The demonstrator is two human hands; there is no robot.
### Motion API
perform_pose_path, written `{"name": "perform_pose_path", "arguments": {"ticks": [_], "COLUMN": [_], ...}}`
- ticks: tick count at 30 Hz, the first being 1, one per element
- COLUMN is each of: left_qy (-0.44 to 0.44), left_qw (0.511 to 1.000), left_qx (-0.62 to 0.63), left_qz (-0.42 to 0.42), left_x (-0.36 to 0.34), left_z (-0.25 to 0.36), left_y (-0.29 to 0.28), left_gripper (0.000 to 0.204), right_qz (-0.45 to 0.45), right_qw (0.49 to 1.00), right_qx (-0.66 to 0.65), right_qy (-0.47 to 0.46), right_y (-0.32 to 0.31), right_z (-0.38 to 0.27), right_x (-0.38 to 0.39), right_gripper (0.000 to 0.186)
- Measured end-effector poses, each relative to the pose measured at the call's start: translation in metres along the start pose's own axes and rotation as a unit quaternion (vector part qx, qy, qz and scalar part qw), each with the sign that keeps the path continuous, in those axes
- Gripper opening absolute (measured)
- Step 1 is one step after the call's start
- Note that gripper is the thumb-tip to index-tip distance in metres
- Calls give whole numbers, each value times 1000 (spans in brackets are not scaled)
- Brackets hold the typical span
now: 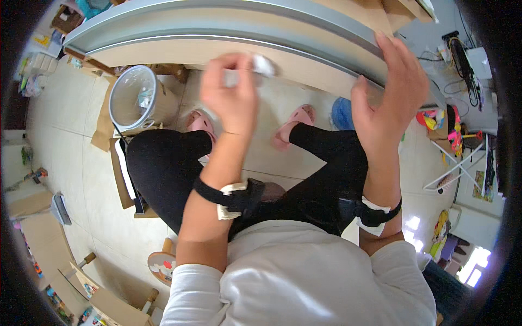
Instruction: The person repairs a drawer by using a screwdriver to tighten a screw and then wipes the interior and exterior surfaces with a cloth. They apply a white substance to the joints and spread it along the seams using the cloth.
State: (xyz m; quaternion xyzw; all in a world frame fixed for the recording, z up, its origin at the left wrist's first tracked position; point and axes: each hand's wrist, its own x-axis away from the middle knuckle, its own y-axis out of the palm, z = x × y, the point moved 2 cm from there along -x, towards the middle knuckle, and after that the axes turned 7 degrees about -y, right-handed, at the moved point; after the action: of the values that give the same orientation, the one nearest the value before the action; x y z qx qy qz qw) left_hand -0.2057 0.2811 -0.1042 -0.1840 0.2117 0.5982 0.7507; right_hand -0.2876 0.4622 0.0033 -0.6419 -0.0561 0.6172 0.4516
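Observation:
My left hand [228, 95] is raised in front of a light-wood panel with grey metal rails, its thumb and fingers curled together. A small white crumpled piece, like tissue or cloth [263, 66], sticks out from its fingertips, slightly blurred. The wood panel [179, 53] runs across the top of the view. At the panel's right part, my right hand [394, 89] has its fingers stretched and its thumb apart. Those fingertips reach the grey metal rail [326, 24]; whether they press on it I cannot tell. Black straps with white padding circle both forearms.
A white-rimmed trash bin [111, 103] with a bag in it stands at the left. Below the panel are my feet in pink slippers [198, 122] and a blue object [342, 113]. A round stool [162, 266] is at lower left; cables [467, 70] hang at right.

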Motion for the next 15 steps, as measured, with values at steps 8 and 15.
{"name": "perform_pose_path", "arguments": {"ticks": [8, 15], "left_qy": [-56, -38], "left_qw": [997, 996], "left_qx": [30, 27], "left_qz": [45, -82], "left_x": [-19, 50], "left_z": [-13, 14], "left_y": [-3, 36], "left_gripper": [14, 17], "right_qz": [2, -24], "right_qw": [999, 991], "right_qx": [-31, -123], "right_qy": [-5, -44], "right_y": [-11, -29], "right_z": [-1, 35], "right_x": [-5, 2], "right_gripper": [57, 52]}}
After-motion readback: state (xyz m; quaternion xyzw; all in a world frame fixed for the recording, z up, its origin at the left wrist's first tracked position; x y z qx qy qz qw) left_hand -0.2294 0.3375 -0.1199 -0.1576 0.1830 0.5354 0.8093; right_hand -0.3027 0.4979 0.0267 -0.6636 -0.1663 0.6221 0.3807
